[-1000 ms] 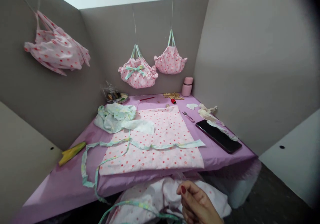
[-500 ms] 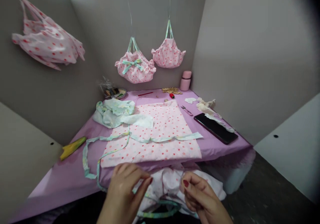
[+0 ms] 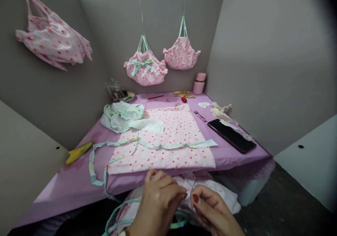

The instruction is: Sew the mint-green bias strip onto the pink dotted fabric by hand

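Dotted cloth [image 3: 226, 195] at six o'clock looks light, floppy, tbh best grabbed by an edge; left hand [image 3: 161, 197] and right hand [image 3: 212, 208] pinch tight, can't tell on what.

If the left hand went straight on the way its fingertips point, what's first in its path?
Most likely the right hand, whose fingertips lie just across a narrow gap from those of the left hand; depth between them is hard to judge.
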`<move>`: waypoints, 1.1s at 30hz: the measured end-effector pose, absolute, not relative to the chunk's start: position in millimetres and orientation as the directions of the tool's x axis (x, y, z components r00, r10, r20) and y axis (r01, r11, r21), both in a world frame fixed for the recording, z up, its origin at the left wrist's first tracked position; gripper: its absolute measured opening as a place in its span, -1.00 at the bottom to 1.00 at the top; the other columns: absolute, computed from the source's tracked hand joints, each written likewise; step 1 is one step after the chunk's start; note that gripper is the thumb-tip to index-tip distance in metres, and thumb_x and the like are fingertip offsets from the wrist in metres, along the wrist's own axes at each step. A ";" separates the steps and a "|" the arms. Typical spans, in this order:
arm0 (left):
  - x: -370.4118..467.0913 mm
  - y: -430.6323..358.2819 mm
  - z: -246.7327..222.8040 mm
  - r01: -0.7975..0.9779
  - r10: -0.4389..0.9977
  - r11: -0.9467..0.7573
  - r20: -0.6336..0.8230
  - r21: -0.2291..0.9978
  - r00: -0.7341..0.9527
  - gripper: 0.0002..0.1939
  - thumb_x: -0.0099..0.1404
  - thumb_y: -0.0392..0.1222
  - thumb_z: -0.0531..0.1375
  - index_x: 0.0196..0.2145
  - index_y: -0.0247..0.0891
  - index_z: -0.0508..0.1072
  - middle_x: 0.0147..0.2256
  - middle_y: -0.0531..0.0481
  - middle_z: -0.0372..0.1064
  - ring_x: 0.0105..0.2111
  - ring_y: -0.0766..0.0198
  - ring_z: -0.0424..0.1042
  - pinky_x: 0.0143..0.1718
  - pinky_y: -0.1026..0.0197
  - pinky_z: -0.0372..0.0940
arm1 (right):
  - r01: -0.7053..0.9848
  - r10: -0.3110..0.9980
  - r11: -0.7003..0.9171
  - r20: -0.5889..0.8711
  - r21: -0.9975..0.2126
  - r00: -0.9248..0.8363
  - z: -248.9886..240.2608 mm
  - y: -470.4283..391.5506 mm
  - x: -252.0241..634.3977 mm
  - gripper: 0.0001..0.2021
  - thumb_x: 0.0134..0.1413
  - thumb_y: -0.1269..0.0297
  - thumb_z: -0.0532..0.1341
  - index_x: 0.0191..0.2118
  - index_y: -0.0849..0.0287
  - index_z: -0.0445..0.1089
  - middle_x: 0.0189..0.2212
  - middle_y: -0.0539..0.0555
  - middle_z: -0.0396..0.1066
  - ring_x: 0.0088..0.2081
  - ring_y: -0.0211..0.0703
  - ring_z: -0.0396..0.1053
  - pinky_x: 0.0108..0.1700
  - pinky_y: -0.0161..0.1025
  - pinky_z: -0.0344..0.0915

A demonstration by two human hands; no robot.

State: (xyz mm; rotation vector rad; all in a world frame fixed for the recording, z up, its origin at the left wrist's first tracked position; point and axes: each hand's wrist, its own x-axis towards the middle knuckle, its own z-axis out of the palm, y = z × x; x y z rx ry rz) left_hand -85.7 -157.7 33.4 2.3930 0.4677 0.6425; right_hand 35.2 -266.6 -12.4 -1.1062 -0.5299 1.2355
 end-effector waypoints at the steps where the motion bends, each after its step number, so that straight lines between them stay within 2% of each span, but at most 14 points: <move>1: -85.8 -157.9 31.1 0.159 0.503 -0.638 0.251 0.754 0.827 -0.87 0.19 -0.30 0.20 -0.46 -0.25 0.53 -0.53 0.00 0.43 -0.44 0.23 0.30 -0.31 0.16 0.04 | -0.482 0.919 -0.051 -0.230 -0.875 0.319 -12.7 -266.3 35.3 -0.62 -0.15 -0.06 0.29 -0.54 0.17 0.28 -0.69 -0.17 0.00 -0.67 -0.42 -0.19 -0.63 -0.39 -0.23; 3: -84.8 -159.7 24.2 0.130 0.561 -0.235 0.026 0.963 0.827 -0.86 0.13 -0.19 0.26 -0.51 -0.28 0.54 -0.54 0.00 0.39 -0.47 0.26 0.29 -0.37 0.22 0.09 | -0.478 0.901 -0.037 -0.236 -0.878 0.364 -15.0 -266.0 33.7 -0.64 -0.09 -0.05 0.27 -0.52 0.16 0.26 -0.69 -0.18 -0.05 -0.66 -0.41 -0.22 -0.63 -0.39 -0.24; 4: -83.6 -161.3 20.1 0.107 0.570 0.017 -0.098 0.994 0.816 -0.83 0.09 -0.13 0.29 -0.53 -0.28 0.53 -0.56 0.02 0.37 -0.49 0.29 0.27 -0.39 0.25 0.10 | -0.459 0.901 -0.041 -0.231 -0.888 0.367 -17.1 -265.8 32.1 -0.65 -0.06 -0.04 0.24 -0.51 0.15 0.25 -0.69 -0.19 -0.07 -0.66 -0.40 -0.23 -0.63 -0.39 -0.24; 6: -80.2 -165.0 12.2 0.043 0.555 0.393 -0.274 0.918 0.786 -0.78 0.01 -0.06 0.32 -0.56 -0.29 0.51 -0.59 0.07 0.32 -0.52 0.33 0.24 -0.42 0.28 0.11 | -0.370 0.918 -0.043 -0.183 -0.928 0.351 -22.2 -265.5 27.8 -0.64 -0.01 -0.05 0.20 -0.51 0.16 0.24 -0.68 -0.17 -0.06 -0.64 -0.38 -0.19 -0.61 -0.38 -0.20; 7: -78.3 -166.8 8.8 0.021 0.551 0.468 -0.310 0.883 0.775 -0.77 0.01 -0.05 0.33 -0.56 -0.29 0.51 -0.60 0.08 0.30 -0.53 0.35 0.22 -0.42 0.29 0.11 | -0.307 0.929 -0.030 -0.139 -0.951 0.343 -24.7 -265.5 25.6 -0.63 0.01 -0.06 0.18 -0.52 0.16 0.24 -0.66 -0.15 -0.04 -0.62 -0.36 -0.16 -0.59 -0.37 -0.16; 9: -75.4 -169.4 4.1 0.020 0.585 0.395 -0.268 0.918 0.766 -0.78 0.07 -0.07 0.29 -0.56 -0.29 0.51 -0.58 0.07 0.30 -0.52 0.34 0.22 -0.40 0.28 0.11 | -0.176 0.941 0.011 -0.050 -0.984 0.333 -28.1 -266.5 22.9 -0.61 0.05 -0.07 0.13 -0.54 0.17 0.22 -0.63 -0.12 -0.01 -0.57 -0.31 -0.08 -0.52 -0.35 -0.08; 12: -75.4 -169.8 -0.1 0.062 0.635 -0.133 0.038 0.989 0.772 -0.82 0.22 -0.17 0.18 -0.44 -0.25 0.56 -0.49 0.00 0.39 -0.42 0.25 0.28 -0.33 0.22 0.10 | -0.019 0.949 -0.004 -0.009 -1.000 0.314 -27.5 -270.6 24.8 -0.61 0.10 -0.05 0.06 -0.54 0.17 0.20 -0.60 -0.09 0.02 -0.51 -0.25 -0.01 -0.45 -0.31 -0.02; 15: -79.3 -168.6 -5.1 0.104 0.520 -0.651 0.342 0.752 0.783 -0.84 0.27 -0.26 0.14 -0.30 -0.18 0.54 -0.43 0.00 0.45 -0.38 0.21 0.28 -0.30 0.17 0.02 | 0.085 0.960 -0.067 -0.040 -0.994 0.278 -23.9 -275.2 30.5 -0.64 0.13 0.00 0.03 -0.51 0.17 0.21 -0.59 -0.07 0.05 -0.49 -0.22 0.04 -0.43 -0.30 0.01; 18: -82.0 -168.7 -11.0 0.148 0.399 -0.846 0.423 0.512 0.814 -0.92 0.22 -0.28 0.21 -0.34 -0.15 0.51 -0.49 0.08 0.46 -0.45 0.24 0.25 -0.32 0.15 -0.04 | 0.107 0.957 -0.083 -0.049 -0.991 0.286 -21.7 -277.2 33.6 -0.66 0.14 0.02 0.01 -0.49 0.17 0.21 -0.58 -0.06 0.07 -0.48 -0.20 0.06 -0.41 -0.29 0.04; 20: -82.5 -169.6 -14.0 0.156 0.366 -0.882 0.438 0.445 0.821 -0.95 0.17 -0.29 0.26 -0.41 -0.17 0.50 -0.53 0.12 0.45 -0.47 0.26 0.25 -0.32 0.15 -0.05 | 0.095 0.957 -0.088 -0.058 -0.992 0.283 -20.5 -276.6 33.5 -0.65 0.13 0.01 0.01 -0.50 0.16 0.20 -0.58 -0.06 0.06 -0.48 -0.20 0.05 -0.41 -0.29 0.04; 22: -83.0 -170.3 -15.5 0.160 0.372 -0.881 0.445 0.445 0.815 -0.93 0.16 -0.31 0.26 -0.45 -0.18 0.49 -0.55 0.12 0.43 -0.48 0.26 0.26 -0.33 0.15 -0.04 | 0.082 0.965 -0.095 -0.071 -0.992 0.254 -18.4 -275.5 32.6 -0.64 0.11 -0.01 0.03 -0.52 0.16 0.19 -0.59 -0.07 0.04 -0.49 -0.21 0.04 -0.42 -0.30 0.03; 25: -85.7 -167.7 -15.6 0.222 0.460 -0.823 0.382 0.524 0.802 -0.89 0.17 -0.35 0.23 -0.48 -0.21 0.49 -0.54 0.09 0.42 -0.45 0.24 0.28 -0.33 0.16 -0.01 | 0.016 0.967 -0.097 -0.090 -0.995 0.238 -14.4 -275.4 32.9 -0.62 0.08 -0.04 0.08 -0.54 0.17 0.19 -0.60 -0.08 0.03 -0.50 -0.23 0.02 -0.44 -0.31 0.00; 29: -93.4 -157.3 -12.8 0.348 0.598 -0.676 0.208 0.650 0.774 -0.88 0.22 -0.31 0.17 -0.45 -0.22 0.49 -0.46 0.01 0.43 -0.38 0.18 0.32 -0.30 0.14 0.07 | -0.209 0.924 -0.137 -0.201 -0.968 0.324 -11.8 -277.8 36.7 -0.64 0.00 -0.03 0.18 -0.55 0.17 0.23 -0.63 -0.12 -0.01 -0.56 -0.30 -0.10 -0.53 -0.35 -0.11; 33: -98.1 -152.3 -7.5 0.314 0.645 -0.517 0.122 0.796 0.755 -0.92 0.20 -0.26 0.19 -0.34 -0.21 0.50 -0.40 -0.03 0.45 -0.33 0.15 0.36 -0.24 0.14 0.14 | -0.375 0.895 -0.148 -0.285 -0.915 0.342 -12.4 -277.8 38.4 -0.68 -0.07 0.02 0.26 -0.55 0.18 0.29 -0.66 -0.13 -0.01 -0.61 -0.34 -0.17 -0.57 -0.35 -0.21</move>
